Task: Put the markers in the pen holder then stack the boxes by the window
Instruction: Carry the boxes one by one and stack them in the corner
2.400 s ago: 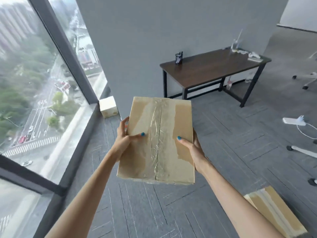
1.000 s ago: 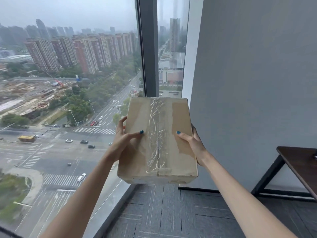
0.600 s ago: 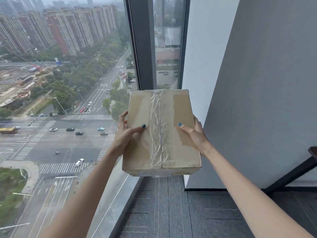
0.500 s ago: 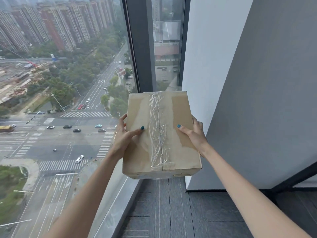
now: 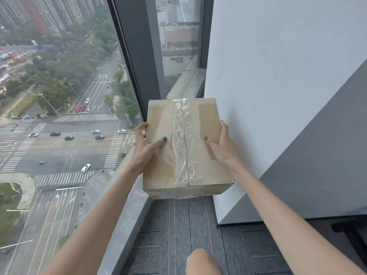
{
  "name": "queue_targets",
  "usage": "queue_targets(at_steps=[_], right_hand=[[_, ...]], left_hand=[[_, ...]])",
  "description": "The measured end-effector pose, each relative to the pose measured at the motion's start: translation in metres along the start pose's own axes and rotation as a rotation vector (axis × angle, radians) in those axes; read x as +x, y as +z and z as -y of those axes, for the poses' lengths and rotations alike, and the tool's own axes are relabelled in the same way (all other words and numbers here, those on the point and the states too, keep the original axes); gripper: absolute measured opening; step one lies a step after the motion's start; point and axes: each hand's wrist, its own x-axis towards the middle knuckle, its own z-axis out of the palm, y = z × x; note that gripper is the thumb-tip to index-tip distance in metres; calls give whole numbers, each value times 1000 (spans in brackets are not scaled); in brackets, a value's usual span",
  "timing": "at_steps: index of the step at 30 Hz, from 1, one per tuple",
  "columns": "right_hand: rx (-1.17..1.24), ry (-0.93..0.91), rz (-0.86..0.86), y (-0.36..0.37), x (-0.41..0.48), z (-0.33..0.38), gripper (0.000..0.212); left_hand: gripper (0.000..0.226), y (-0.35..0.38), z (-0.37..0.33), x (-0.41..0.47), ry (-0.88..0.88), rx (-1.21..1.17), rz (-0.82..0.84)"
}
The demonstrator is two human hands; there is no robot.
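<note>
The person is holding a brown cardboard box (image 5: 184,143) with both hands in front of the body, in the corner where the large window (image 5: 59,100) is meeting the white wall (image 5: 278,76). The left hand (image 5: 146,151) is gripping the left side of the box: its thumb is lying flat on the top face, and its fingers (image 5: 141,128) are curling around the left edge. The right hand (image 5: 221,148) is doing the same on the right side, with the thumb pressing on the top face and the fingers (image 5: 223,126) wrapping over the right edge, just beside the wall. Both sets of fingers are therefore closing on the box and are carrying nothing else. The box is lying flat with its top face turned up, and a strip of clear wrinkled tape (image 5: 182,139) is running along its middle from the near edge to the far edge. The box is hanging over the grey carpet floor (image 5: 174,231), between the grey window sill (image 5: 121,243) on the left and the wall on the right; what is under it is hidden, so I cannot tell whether it is resting on something. A dark window frame (image 5: 139,56) is rising behind the far left corner of the box. At the near edge of the view a bare knee (image 5: 202,262) is showing above the floor.
</note>
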Motion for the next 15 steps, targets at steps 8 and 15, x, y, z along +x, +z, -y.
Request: queue_targets(at_steps=[8, 15], right_hand=[[-55, 7, 22, 81, 80, -122, 71], [-79, 36, -7, 128, 130, -180, 75]], left_hand=[[53, 50, 151, 93, 141, 236, -4], [55, 69, 210, 152, 152, 300, 3]])
